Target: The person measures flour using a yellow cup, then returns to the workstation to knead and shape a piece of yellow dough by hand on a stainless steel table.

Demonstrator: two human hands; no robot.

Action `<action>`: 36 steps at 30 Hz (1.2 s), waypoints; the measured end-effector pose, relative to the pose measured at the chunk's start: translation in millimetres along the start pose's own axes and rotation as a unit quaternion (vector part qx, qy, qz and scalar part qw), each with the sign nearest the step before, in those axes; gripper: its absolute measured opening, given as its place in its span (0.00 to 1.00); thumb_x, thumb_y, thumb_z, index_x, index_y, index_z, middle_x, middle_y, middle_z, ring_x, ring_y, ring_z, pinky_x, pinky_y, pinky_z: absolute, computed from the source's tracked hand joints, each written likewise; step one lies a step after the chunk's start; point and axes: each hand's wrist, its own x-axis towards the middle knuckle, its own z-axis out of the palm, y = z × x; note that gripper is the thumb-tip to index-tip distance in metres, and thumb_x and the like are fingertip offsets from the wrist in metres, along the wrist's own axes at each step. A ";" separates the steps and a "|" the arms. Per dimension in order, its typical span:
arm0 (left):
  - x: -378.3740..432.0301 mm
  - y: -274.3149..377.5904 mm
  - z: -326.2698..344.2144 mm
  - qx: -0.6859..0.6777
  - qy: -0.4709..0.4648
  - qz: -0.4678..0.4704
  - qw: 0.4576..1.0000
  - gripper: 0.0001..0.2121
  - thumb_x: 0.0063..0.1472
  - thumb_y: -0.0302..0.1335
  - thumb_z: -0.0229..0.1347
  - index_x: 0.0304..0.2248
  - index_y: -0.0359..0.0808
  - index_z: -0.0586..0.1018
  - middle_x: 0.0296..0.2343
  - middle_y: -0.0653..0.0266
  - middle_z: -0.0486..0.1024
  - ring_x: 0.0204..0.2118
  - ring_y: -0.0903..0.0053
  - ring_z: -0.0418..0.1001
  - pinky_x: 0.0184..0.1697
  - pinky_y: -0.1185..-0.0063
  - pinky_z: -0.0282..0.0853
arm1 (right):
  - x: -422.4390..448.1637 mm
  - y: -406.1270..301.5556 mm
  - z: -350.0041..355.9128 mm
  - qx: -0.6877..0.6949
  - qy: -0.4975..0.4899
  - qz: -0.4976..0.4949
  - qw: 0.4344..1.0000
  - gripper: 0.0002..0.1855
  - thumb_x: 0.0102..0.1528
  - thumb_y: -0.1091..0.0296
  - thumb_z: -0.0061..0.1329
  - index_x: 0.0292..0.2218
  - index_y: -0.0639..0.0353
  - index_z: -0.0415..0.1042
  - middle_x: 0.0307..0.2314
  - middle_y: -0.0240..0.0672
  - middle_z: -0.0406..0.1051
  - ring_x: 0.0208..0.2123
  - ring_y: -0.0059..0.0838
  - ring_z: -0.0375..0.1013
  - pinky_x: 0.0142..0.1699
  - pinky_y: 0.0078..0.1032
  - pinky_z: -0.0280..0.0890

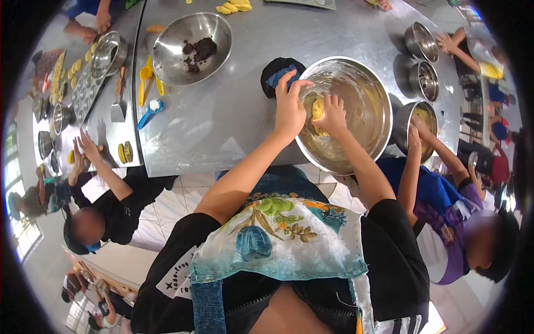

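A large steel mixing bowl stands at the table's front edge, its inner wall smeared with pale residue. Inside it, my right hand presses against a lump of yellow dough, its fingers spread. My left hand is raised at the bowl's left rim with the fingers apart and nothing in it. Just behind that hand lies a black and blue cloth item. Farther left, a wide steel bowl holds dark brown crumbly lumps.
Yellow measuring spoons and a blue scoop with white powder lie at the left. A co-worker's hands work in a steel bowl close on my right. Another co-worker stands at the left table beside a scraper and a muffin tin.
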 end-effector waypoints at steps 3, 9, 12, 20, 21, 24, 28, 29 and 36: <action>-2.5 -2.9 -1.0 0.010 0.033 0.007 0.999 0.25 0.50 0.06 0.43 0.43 0.39 0.76 0.54 0.51 0.60 0.59 0.56 0.58 0.60 0.68 0.59 | -6.4 -7.1 1.5 0.018 0.054 -0.004 0.998 0.48 0.35 0.59 0.68 0.55 0.52 0.60 0.50 0.47 0.58 0.53 0.52 0.60 0.51 0.51 0.63; -9.8 -0.8 -2.5 -0.014 0.021 -0.001 1.000 0.24 0.51 0.06 0.41 0.45 0.37 0.73 0.51 0.49 0.64 0.59 0.53 0.60 0.60 0.66 0.59 | -19.9 0.8 2.3 0.001 0.098 0.023 0.995 0.55 0.33 0.49 0.70 0.60 0.47 0.58 0.57 0.49 0.54 0.58 0.55 0.55 0.57 0.49 0.60; -11.8 1.7 3.4 -0.041 0.036 0.009 0.998 0.24 0.49 0.06 0.40 0.44 0.35 0.72 0.47 0.50 0.68 0.57 0.53 0.63 0.59 0.66 0.60 | -14.6 7.2 2.9 0.091 0.086 0.024 0.992 0.60 0.31 0.43 0.70 0.62 0.40 0.55 0.61 0.50 0.50 0.61 0.59 0.52 0.59 0.51 0.58; -18.9 8.8 8.4 -0.057 0.104 0.003 0.993 0.22 0.49 0.06 0.41 0.41 0.33 0.73 0.43 0.51 0.70 0.52 0.54 0.68 0.56 0.67 0.63 | -30.0 -20.6 14.3 0.000 -0.001 0.023 1.000 0.40 0.38 0.62 0.64 0.53 0.40 0.63 0.51 0.42 0.60 0.52 0.60 0.60 0.52 0.57 0.61; -19.9 9.5 8.5 -0.056 0.113 0.004 0.992 0.21 0.49 0.06 0.42 0.41 0.32 0.73 0.42 0.51 0.71 0.51 0.54 0.69 0.56 0.68 0.63 | -32.3 -23.9 14.1 -0.010 0.008 -0.009 1.000 0.40 0.38 0.64 0.64 0.53 0.40 0.64 0.50 0.41 0.60 0.51 0.60 0.61 0.51 0.58 0.62; -21.7 10.2 9.8 -0.070 0.119 -0.010 0.990 0.21 0.49 0.06 0.42 0.42 0.33 0.73 0.42 0.51 0.70 0.50 0.55 0.68 0.55 0.69 0.63 | -34.8 -20.8 1.4 0.004 -0.041 -0.062 0.997 0.41 0.36 0.68 0.64 0.52 0.38 0.64 0.50 0.41 0.61 0.50 0.55 0.63 0.49 0.56 0.63; -22.2 10.9 9.3 -0.107 0.084 -0.052 0.989 0.24 0.50 0.05 0.41 0.43 0.38 0.73 0.45 0.52 0.69 0.50 0.55 0.68 0.51 0.70 0.65 | -32.2 -7.5 -47.9 0.311 0.027 -0.079 0.947 0.43 0.39 0.72 0.66 0.55 0.53 0.60 0.45 0.40 0.69 0.47 0.47 0.70 0.52 0.38 0.68; -22.4 11.0 6.3 -0.091 0.082 -0.017 0.992 0.23 0.51 0.06 0.43 0.43 0.38 0.73 0.45 0.52 0.69 0.50 0.56 0.68 0.52 0.70 0.65 | -38.9 -6.0 -66.2 0.459 0.028 -0.009 0.888 0.41 0.42 0.74 0.65 0.56 0.57 0.59 0.46 0.40 0.69 0.48 0.43 0.71 0.53 0.36 0.68; -32.3 4.3 -73.8 -0.079 0.063 -0.029 0.994 0.12 0.63 0.25 0.53 0.46 0.35 0.73 0.46 0.57 0.70 0.51 0.64 0.68 0.54 0.73 0.63 | -111.5 -70.5 -189.3 0.797 0.065 -0.085 0.594 0.49 0.50 0.82 0.50 0.67 0.52 0.40 0.55 0.45 0.60 0.57 0.44 0.63 0.61 0.41 0.62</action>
